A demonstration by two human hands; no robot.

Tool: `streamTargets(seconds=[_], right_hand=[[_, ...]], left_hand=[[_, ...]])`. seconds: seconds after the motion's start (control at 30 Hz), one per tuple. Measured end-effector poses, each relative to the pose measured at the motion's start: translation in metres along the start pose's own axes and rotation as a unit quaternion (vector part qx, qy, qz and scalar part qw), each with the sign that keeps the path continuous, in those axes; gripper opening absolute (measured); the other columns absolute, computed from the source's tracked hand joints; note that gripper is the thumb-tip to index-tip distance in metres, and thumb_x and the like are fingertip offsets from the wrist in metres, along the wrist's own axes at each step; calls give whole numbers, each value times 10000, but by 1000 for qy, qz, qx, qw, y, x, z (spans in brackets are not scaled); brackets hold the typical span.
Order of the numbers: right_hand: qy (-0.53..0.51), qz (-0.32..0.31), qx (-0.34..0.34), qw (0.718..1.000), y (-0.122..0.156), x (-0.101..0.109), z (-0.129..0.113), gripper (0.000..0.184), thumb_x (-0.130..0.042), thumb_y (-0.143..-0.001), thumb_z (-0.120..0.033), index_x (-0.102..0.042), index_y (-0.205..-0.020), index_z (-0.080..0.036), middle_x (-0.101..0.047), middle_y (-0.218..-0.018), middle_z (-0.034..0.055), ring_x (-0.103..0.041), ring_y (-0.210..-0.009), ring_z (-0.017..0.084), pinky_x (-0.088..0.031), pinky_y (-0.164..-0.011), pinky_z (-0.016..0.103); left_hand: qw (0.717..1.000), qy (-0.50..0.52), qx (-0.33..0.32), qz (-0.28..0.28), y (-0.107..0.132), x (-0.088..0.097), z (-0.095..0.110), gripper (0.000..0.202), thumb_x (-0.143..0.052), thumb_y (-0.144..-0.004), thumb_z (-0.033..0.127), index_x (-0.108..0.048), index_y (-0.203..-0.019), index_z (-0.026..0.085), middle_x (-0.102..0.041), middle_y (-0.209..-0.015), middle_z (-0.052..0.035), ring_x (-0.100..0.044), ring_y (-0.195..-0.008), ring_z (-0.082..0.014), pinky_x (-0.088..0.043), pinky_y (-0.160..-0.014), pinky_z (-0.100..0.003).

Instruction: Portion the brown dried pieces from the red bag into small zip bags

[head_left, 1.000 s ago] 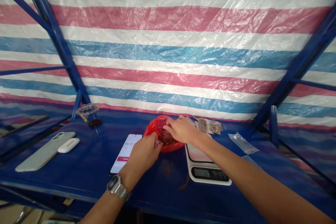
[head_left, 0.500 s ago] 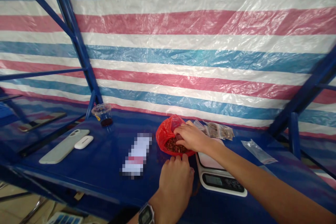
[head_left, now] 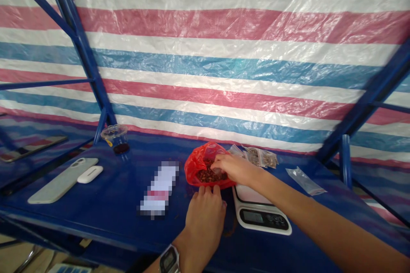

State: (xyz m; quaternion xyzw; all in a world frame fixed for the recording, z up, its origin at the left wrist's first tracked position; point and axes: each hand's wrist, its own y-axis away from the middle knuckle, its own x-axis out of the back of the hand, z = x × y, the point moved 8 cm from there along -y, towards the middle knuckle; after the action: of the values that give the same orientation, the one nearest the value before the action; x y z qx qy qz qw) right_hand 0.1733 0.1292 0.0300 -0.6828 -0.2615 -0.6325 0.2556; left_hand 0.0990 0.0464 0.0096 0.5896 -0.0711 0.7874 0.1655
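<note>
A red plastic bag [head_left: 194,166] lies open on the blue tabletop, holding brown granular pieces [head_left: 207,175]. My right hand [head_left: 233,168] reaches into its mouth, fingertips just above the pieces. Whether those fingers pinch anything is hidden. My left hand [head_left: 205,222] rests just in front of the bag, fingertips near its lower edge, holding nothing. A white digital kitchen scale [head_left: 261,217] stands right of the bag, under my right forearm. Behind my right hand lie several small clear packets [head_left: 260,157] with brown contents.
An empty clear zip bag [head_left: 306,181] lies to the right. On the left are a blurred phone [head_left: 158,190], a phone in a pale case [head_left: 62,181], a white earbud case [head_left: 89,174] and a clear plastic cup [head_left: 114,138]. Blue metal posts and a striped tarp stand behind.
My left hand has moved from the bag toward the table's near edge. My right hand has stayed at the bag's mouth, and the view has shifted slightly.
</note>
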Motion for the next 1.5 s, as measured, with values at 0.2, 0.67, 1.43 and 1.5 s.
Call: streamTargets(seconds=[0.2, 0.67, 1.43, 1.5], right_hand=[[24, 17, -27, 999, 0, 3, -4, 302, -534, -870, -10, -753, -977, -189, -736, -1077, 88, -681, -984, 220, -466, -862, 312], [-12, 23, -56, 998, 10, 13, 9, 492, -540, -709, 51, -776, -1039, -228, -759, -1106, 65, -695, -1060, 229, -473, -898, 292], [-46, 46, -204, 977, 19, 2, -21, 441, -520, -805, -42, -657, -1209, -158, -709, -1204, 151, -706, -1026, 270, -477, -792, 319], [-40, 52, -212, 975, 18, -2, -32, 473, -526, -812, -55, -633, -1266, -133, -688, -1230, 170, -700, -1037, 281, -493, -819, 334]], left_hand=[[999, -31, 13, 14, 0, 2, -9, 325, -473, -977, 209, -651, -1229, 107, -696, -1220, -182, -596, -1237, -353, -511, -1022, -491], [999, 32, 5, 37, -1, 1, -9, 252, -451, -981, 200, -612, -1162, 127, -702, -1157, -174, -653, -1157, -342, -489, -1012, -498], [951, 149, 67, 264, -23, 36, -80, 104, -486, -925, 150, -410, -938, 219, -599, -930, -88, -622, -812, -234, -414, -694, -324], [945, 190, 90, 250, -21, 36, -81, 112, -481, -973, 285, -390, -935, 230, -598, -822, -55, -637, -755, -245, -409, -657, -322]])
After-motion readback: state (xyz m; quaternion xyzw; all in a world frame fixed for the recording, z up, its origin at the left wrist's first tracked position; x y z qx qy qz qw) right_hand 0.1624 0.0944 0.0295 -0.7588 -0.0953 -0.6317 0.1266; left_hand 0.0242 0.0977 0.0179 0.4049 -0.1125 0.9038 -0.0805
